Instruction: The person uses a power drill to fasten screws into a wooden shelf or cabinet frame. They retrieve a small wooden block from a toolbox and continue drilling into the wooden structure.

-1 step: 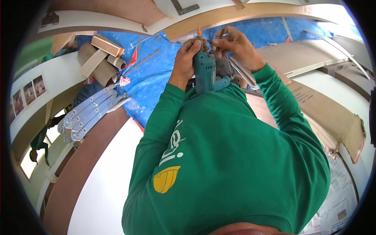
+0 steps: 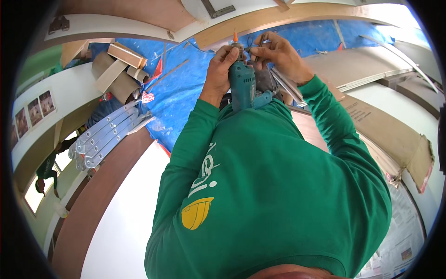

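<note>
A teal power drill (image 2: pixel 242 86) stands upright against my front, its nose pointing away from me. My left hand (image 2: pixel 217 74) is closed around the drill's metal nose, thumb laid across it. An orange pointed tip (image 2: pixel 235 37) sticks out beyond that nose. To the right of it, my right hand (image 2: pixel 278 53) is raised with fingers pinched on a thin dark metal piece (image 2: pixel 261 43), close beside the drill's nose. The piece's exact kind is too small to make out, and whether it touches the drill cannot be told.
Blue sheeting (image 2: pixel 174 100) covers the floor. A folded metal ladder (image 2: pixel 109 132) lies at left, near cardboard tubes (image 2: pixel 109 76). Flat boards (image 2: pixel 357 65) and cardboard (image 2: pixel 381 128) are stacked at right. A wooden edge (image 2: pixel 278 23) and a metal square (image 2: pixel 218 9) lie ahead. Another person (image 2: pixel 46 172) is far left.
</note>
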Motion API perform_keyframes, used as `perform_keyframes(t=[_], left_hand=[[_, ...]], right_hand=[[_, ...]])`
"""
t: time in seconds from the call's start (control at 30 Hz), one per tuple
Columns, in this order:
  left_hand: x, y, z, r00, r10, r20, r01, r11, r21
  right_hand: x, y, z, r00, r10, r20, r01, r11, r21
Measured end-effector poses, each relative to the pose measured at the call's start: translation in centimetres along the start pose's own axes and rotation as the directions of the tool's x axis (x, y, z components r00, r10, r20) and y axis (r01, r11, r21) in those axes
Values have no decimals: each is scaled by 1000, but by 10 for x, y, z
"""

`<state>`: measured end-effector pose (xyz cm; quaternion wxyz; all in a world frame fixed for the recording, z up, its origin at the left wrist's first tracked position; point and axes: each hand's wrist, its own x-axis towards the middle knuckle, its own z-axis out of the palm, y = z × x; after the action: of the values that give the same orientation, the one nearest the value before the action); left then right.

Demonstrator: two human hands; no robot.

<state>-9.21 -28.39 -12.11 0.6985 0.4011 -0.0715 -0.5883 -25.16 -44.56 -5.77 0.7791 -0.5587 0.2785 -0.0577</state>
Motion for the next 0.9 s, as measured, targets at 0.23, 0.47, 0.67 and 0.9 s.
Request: perform_keyframes(t=[0.23,0.47,0.67,0.9], left_hand=[[4,-6,3,998,-15,69,11,999,50],[4,-1,18,997,-55,48,53,998,41],[6,-2,17,997,-55,45,53,998,42],[10,-4,17,998,-64,29,62,996,70]], right_hand=[[4,0,-6,1000,31,6,-31,990,135],[17,17,-32,982,70,178,-137,904,404],[18,22,-33,969,111,221,-204,864,460],[21,32,-33,937,247,248,-350,710,611]])
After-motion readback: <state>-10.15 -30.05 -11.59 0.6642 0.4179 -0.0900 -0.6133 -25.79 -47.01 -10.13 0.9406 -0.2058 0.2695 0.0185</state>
